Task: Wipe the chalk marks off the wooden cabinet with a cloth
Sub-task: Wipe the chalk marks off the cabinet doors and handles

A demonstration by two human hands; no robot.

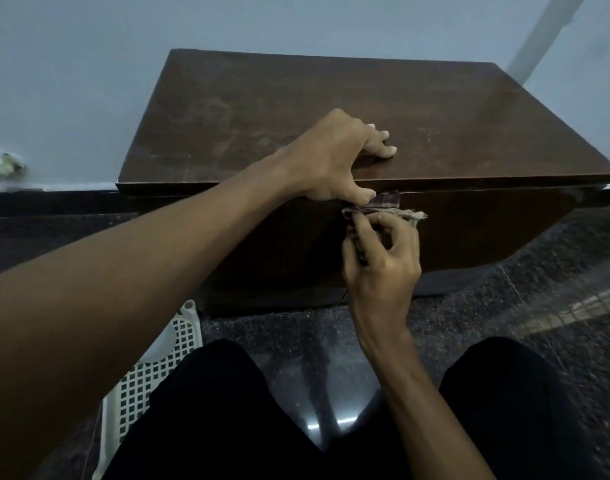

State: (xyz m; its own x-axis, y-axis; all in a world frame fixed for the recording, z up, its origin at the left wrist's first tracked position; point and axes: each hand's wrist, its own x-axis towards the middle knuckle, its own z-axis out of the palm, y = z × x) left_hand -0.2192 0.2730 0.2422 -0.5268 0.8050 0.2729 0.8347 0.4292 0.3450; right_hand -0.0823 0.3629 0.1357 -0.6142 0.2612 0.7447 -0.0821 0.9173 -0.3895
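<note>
A: Entry, head view. Position of the cloth?

B: One small maroon checked cloth with a frayed pale edge (388, 203), bunched against the front face of the dark brown wooden cabinet (452, 126), just under the lip of its top panel, about mid-width.

A: Hands?

B: Two. The right hand (383, 261) comes up from below with its fingers curled, gripping the cloth and pressing it to the cabinet front. The left hand (334, 157) reaches across from the left. Its fingers lie fairly straight and flat on the cabinet top, and the thumb drops over the front edge, its tip touching the cloth's left end. It holds nothing.

A: Surface condition?

B: Faint pale smears and scuffs on the left half of the top. The picture is too soft to tell chalk from wear.

A: Counts for the rest?

B: One cabinet, standing against a pale blue-grey wall (71, 81) on a dark speckled stone floor (556, 271). One white plastic lattice basket (158, 368) at lower left, beside the person's black trousers (210, 427). One blurred pale object at the left edge, which I cannot identify.
</note>
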